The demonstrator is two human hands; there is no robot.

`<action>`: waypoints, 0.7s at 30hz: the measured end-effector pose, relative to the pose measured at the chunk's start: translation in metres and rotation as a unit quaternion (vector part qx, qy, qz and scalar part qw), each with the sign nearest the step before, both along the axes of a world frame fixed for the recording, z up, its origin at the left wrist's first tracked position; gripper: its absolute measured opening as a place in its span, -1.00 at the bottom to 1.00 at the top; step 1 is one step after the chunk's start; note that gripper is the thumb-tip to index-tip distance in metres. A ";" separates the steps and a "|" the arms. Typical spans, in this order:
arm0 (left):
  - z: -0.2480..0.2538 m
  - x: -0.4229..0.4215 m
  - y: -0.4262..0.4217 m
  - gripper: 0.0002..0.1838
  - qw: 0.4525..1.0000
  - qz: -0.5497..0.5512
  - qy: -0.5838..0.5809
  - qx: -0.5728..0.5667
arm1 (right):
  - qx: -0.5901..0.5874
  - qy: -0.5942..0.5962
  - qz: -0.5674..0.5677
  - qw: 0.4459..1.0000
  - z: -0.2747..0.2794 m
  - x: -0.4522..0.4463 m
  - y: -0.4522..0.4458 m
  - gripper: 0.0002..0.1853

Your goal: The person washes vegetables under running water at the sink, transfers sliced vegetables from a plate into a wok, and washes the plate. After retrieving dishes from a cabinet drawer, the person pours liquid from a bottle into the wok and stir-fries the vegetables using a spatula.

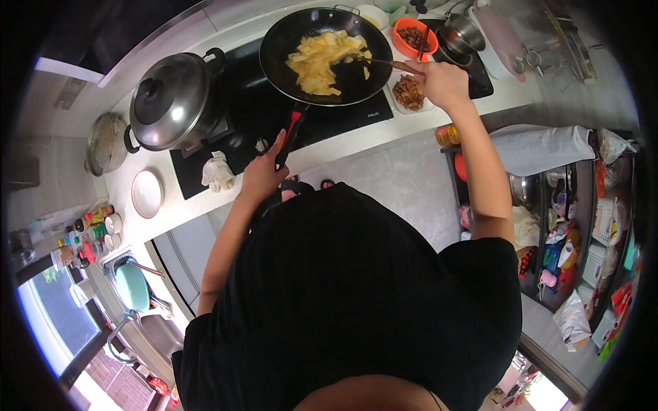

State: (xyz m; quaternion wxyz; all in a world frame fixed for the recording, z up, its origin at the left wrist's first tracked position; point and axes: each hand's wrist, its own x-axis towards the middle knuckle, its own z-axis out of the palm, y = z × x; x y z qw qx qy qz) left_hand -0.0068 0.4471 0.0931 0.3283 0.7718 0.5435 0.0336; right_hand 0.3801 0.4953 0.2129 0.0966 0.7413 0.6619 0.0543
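My left hand (pixel 264 170) is wrapped round the black and red handle (pixel 293 130) of a black wok (pixel 277 58) on the stove. Yellow chunks of food, perhaps egg or potato (pixel 315 61), lie in the wok. Closed round a wooden handle, my right hand (pixel 444 83) holds a spatula (pixel 384 62) whose metal end is among the yellow pieces. Just below that hand stands a white dish of brown cooked pieces (pixel 409 92). Behind it is an orange bowl (pixel 397 39) with dark brown food and chopsticks.
A large lidded steel pot (pixel 169 103) stands on the left of the black cooktop (pixel 236 161). A crumpled white cloth (pixel 218 172) lies at its front edge, near a round white plate (pixel 147 194). A small steel saucepan (pixel 462 35) sits back right. Shelves (pixel 534 226) line the right side.
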 end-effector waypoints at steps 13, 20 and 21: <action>0.002 -0.001 0.000 -0.04 1.000 -0.001 -0.015 0.002 | -0.035 0.609 -0.220 0.761 -0.154 0.042 0.022 -0.67; 0.001 0.000 0.000 -0.03 1.000 -0.001 0.004 -0.007 | 0.041 0.384 -0.070 0.920 -0.103 -0.016 -0.015 -0.64; 0.002 0.000 0.000 -0.03 1.000 -0.003 0.004 -0.011 | 0.073 0.308 -0.042 0.948 -0.075 -0.026 -0.029 -0.66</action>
